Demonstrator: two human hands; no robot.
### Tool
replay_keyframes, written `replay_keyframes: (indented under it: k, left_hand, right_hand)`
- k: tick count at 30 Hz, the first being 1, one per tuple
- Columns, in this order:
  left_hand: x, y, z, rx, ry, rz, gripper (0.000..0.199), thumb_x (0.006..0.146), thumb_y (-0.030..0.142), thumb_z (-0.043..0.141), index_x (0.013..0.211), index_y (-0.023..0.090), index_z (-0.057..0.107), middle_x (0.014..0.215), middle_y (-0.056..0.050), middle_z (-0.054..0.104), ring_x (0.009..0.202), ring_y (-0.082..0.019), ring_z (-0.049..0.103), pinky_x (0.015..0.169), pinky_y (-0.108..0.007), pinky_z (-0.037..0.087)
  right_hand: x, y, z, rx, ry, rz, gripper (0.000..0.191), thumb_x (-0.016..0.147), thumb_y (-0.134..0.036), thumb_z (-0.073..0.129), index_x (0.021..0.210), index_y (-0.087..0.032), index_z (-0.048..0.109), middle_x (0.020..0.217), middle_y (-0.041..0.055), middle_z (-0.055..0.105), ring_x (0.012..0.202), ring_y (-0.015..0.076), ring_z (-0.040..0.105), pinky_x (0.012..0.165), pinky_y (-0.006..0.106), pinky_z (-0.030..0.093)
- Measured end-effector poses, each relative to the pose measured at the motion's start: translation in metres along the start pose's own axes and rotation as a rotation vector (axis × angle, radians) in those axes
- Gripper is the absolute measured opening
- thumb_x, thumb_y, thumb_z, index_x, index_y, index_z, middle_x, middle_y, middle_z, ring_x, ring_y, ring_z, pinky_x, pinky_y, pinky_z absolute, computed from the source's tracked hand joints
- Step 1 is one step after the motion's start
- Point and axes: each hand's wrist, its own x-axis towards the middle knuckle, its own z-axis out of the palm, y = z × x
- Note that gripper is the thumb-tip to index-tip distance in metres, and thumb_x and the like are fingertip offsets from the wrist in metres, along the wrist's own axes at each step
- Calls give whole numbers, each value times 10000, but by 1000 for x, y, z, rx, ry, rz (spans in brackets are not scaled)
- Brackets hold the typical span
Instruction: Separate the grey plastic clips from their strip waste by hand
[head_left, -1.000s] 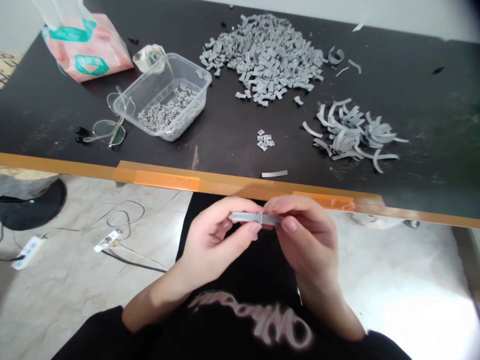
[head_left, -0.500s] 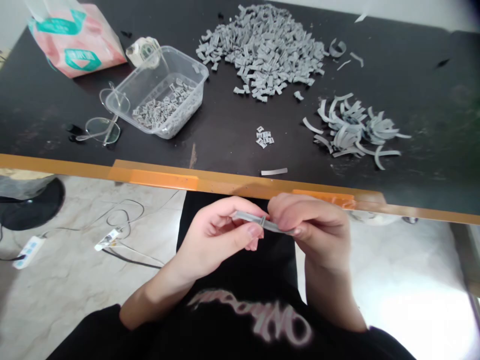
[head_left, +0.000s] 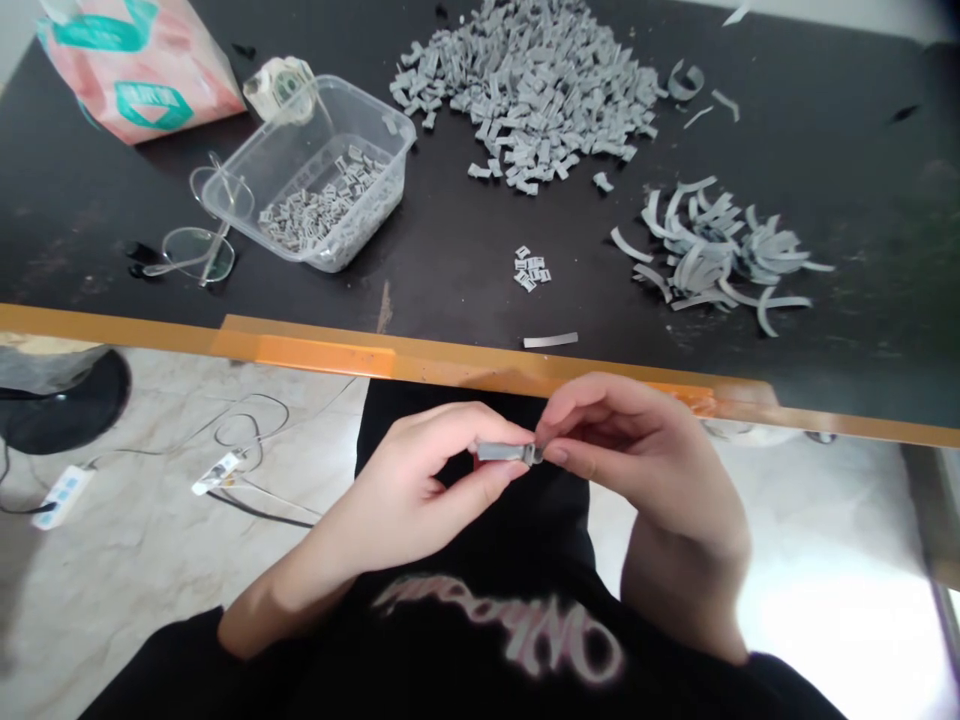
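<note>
Between the thumb and fingers of my left hand (head_left: 420,485) lies a short grey strip (head_left: 499,452), held roughly level in front of the table edge. A small pale buckle (head_left: 531,455) sits around the strip at its right end. My right hand (head_left: 652,455) pinches the end just right of the buckle with thumb and forefinger; the fingertips mostly hide that end. On the table beyond my hands are one loose grey strip (head_left: 551,341) and a small cluster of buckles (head_left: 532,269).
A clear plastic tub (head_left: 225,225) holds many buckles, with glasses (head_left: 199,255) beside it. A large heap of folded grey pieces (head_left: 540,100) is at the back; loose strips (head_left: 712,250) lie right. A tissue pack (head_left: 142,70) stands back left. Orange edging (head_left: 322,352) lines the table.
The right part of the strip no longer sticks out past the buckle as a long tail. My right hand has turned and its fingers now pinch close beside the buckle.
</note>
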Motion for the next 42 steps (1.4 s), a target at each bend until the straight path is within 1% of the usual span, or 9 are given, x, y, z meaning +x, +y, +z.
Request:
replay_keyframes:
  k: [5,10,15,25,28,32,34,38,42]
  left_hand:
    - [-1,-3,7,55,106,52,151,891,116,658,1006,198,712,930,-49,766,831,-155,707,764,-268,573]
    - [0,-6,10,73,148,145,216,874,93,660,1054,202,708,940,-56,765,830,-160,713,742,-268,580]
    - [0,-5,11,88,171,190,227,874,90,655,1060,210,706,920,-57,763,799,-159,708,713,-270,584]
    - [-1,3,7,171,33,122,206,902,119,632,1064,227,698,927,-31,762,810,-159,712,737,-259,564]
    - [-1,2,9,244,20,123,198,907,117,627,1067,218,687,928,-26,759,800,-151,705,733,-251,554]
    - [-2,-8,12,518,83,184,193,915,128,608,1091,173,671,992,-69,758,900,-193,712,831,-294,559]
    - [-2,-14,14,637,97,234,178,921,136,597,1086,152,661,999,-85,756,919,-209,713,862,-309,556]
    - [-2,-23,15,700,81,246,103,934,165,598,1026,161,644,949,-60,752,847,-179,709,821,-280,556]
    - [-1,-27,13,701,105,246,63,936,152,607,995,162,629,934,-34,747,820,-142,693,798,-253,550]
  right_hand:
    - [-1,5,1,22,57,-30,41,798,-217,810,814,-215,772,767,8,743,655,129,673,588,237,579]
    - [-2,12,4,195,-11,30,43,819,-180,782,851,-209,776,706,-3,716,563,101,631,479,193,538]
    - [1,9,9,299,-7,99,115,770,-199,825,830,-176,729,622,-27,661,483,85,598,422,174,520]
    - [6,12,11,349,-10,98,221,706,-207,873,735,-179,655,561,-53,639,424,73,569,399,157,503]
    - [2,15,15,261,53,51,211,699,-211,877,729,-188,669,599,-48,662,442,74,581,420,163,510]
    - [-7,18,23,-127,258,-18,115,762,-219,832,828,-218,738,776,2,757,658,142,708,629,247,602]
    - [-10,20,25,-302,304,-33,58,811,-226,787,859,-230,754,821,11,775,720,163,729,697,279,602]
    - [-10,20,23,-448,289,1,60,874,-231,709,820,-221,732,743,-1,748,681,157,706,668,277,555]
    - [-6,21,19,-338,223,59,122,926,-227,638,808,-205,660,677,-25,667,651,118,638,643,239,496]
